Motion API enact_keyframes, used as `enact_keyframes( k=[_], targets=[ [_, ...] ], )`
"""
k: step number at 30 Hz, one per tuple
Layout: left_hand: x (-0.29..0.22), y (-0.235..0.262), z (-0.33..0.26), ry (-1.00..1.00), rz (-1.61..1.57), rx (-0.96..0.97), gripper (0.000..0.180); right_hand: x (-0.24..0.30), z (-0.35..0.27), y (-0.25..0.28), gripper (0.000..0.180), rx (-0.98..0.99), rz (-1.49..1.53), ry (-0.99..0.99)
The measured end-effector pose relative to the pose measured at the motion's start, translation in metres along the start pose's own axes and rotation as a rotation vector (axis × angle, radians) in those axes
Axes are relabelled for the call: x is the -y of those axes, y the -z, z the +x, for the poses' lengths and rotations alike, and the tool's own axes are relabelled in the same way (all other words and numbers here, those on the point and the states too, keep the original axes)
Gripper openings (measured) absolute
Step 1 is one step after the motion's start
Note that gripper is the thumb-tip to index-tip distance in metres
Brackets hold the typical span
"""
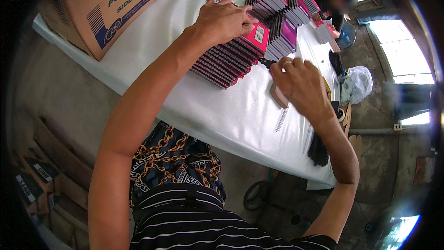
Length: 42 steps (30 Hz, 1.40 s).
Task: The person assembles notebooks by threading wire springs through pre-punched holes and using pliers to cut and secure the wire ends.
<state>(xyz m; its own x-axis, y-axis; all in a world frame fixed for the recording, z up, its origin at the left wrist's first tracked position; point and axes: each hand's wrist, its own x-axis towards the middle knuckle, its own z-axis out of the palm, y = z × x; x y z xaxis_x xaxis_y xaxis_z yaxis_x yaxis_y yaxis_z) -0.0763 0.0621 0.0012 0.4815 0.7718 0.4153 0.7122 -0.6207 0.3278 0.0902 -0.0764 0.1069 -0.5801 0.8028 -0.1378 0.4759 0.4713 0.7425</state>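
My left hand (225, 17) lies flat on top of a slanted row of pink spiral-bound notebooks (229, 58) on the white-covered table (231, 111), fingers spread over the top one. My right hand (299, 81), a ring on one finger, is closed around a small notebook with a brownish cover (279, 96) and what looks like a dark tool tip near its fingers. More stacks of pink and dark notebooks (282, 14) stand just beyond both hands.
A large cardboard box (106, 4) stands at the table's far left. Loose wire spirals (282, 118) and a dark bundle (318, 150) lie near the right edge. Another person (333, 7) works at the far end. A white plastic bag (357, 83) sits on the floor at right.
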Motion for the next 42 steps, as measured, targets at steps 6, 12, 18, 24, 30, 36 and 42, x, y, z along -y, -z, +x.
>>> enact_keyframes(
  k=[6,12,18,24,30,36,42],
  targets=[
    [-0.007,0.006,0.001,0.035,0.025,0.058,0.039,-0.021,-0.001,0.006,0.026,-0.235,0.051,-0.025],
    [-0.003,0.004,-0.001,0.002,0.028,0.035,0.039,-0.041,0.005,-0.016,0.023,-0.387,-0.102,0.213],
    [-0.003,0.004,0.002,0.006,0.027,0.068,0.038,-0.008,-0.004,-0.002,0.015,-0.013,-0.012,-0.016],
    [-0.002,0.005,-0.003,0.007,0.051,0.029,0.038,0.003,-0.013,-0.006,0.027,-0.222,0.176,-0.272],
    [-0.016,0.023,-0.012,-0.017,0.058,-0.250,0.052,0.076,-0.095,-0.130,0.042,0.099,0.695,-0.453],
    [0.003,-0.003,-0.120,0.523,-1.034,-0.432,0.075,0.049,-0.058,-0.156,0.027,-0.222,1.287,-0.636],
    [-0.055,-0.008,-0.170,0.819,-1.501,-0.199,0.078,0.077,0.033,-0.179,0.033,-0.369,1.292,-0.455]
  ],
)
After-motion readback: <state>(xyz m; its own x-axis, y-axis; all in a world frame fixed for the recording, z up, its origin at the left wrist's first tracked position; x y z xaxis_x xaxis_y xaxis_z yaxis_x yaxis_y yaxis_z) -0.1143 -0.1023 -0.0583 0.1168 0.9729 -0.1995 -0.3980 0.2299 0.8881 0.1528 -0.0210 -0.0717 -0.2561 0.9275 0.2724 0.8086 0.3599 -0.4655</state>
